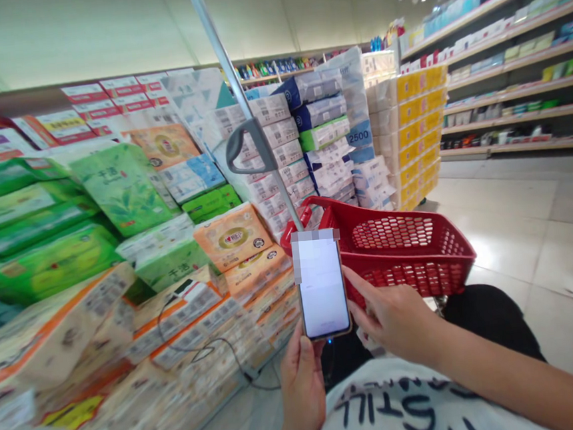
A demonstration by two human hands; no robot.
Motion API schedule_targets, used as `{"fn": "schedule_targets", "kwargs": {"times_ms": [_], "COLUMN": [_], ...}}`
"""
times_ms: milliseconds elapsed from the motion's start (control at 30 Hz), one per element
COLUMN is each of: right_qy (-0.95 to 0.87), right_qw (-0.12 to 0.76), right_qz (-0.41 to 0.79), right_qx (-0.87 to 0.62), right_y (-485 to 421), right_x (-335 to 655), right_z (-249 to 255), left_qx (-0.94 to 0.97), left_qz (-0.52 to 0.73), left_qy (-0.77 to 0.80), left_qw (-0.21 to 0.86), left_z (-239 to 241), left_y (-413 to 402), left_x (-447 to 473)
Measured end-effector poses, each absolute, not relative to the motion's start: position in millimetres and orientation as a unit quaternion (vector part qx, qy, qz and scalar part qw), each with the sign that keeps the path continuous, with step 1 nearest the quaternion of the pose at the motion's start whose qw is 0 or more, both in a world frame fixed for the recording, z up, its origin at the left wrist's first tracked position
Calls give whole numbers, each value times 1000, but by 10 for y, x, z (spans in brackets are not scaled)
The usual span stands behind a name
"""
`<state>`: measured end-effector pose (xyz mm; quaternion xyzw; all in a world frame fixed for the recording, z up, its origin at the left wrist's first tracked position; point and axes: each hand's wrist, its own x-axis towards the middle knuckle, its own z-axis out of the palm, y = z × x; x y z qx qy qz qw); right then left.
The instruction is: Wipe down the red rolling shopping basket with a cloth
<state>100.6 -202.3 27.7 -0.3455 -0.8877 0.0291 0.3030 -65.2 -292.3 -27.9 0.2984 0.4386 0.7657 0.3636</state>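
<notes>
My left hand [304, 381] is closed around the lower end of a smartphone [324, 299], held upright with its lit screen facing me. Part of the screen is blurred out. Beside the phone's right edge, my right hand [395, 312] has its index finger stretched out and another finger near the lower corner; whether they touch the phone I cannot tell. Its remaining fingers are partly hidden. Just behind the phone stands a red shopping basket [398, 228] with perforated sides and a long metal pole [222, 53] bearing a grey handle [253, 149].
Stacked tissue packs [233, 236] fill the left side, with a black cable [236, 356] trailing across and below them. Yellow-and-white packs [418, 140] are piled behind the basket. Long shelves [513, 54] of goods line the right, beyond a tiled floor [532, 220].
</notes>
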Motion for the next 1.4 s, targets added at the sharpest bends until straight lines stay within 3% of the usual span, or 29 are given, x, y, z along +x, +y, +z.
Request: {"fn": "schedule_targets", "kwargs": {"times_ms": [233,400,1400], "right_qy": [-907,-907,-910], "right_qw": [218,224,227], "right_qz": [125,175,167], "right_qx": [-339,-312,-305], "right_y": [-2023,-2024,-2038], "right_x": [1022,981,928], "right_z": [250,229,206], "left_qx": [298,294,292], "left_qz": [772,774,774], "left_qy": [420,418,414], "left_qw": [371,374,379], "left_z": [-215,-205,-226], "left_y": [-2922,-2920,-2927], "left_x": [-610,-610,-644]}}
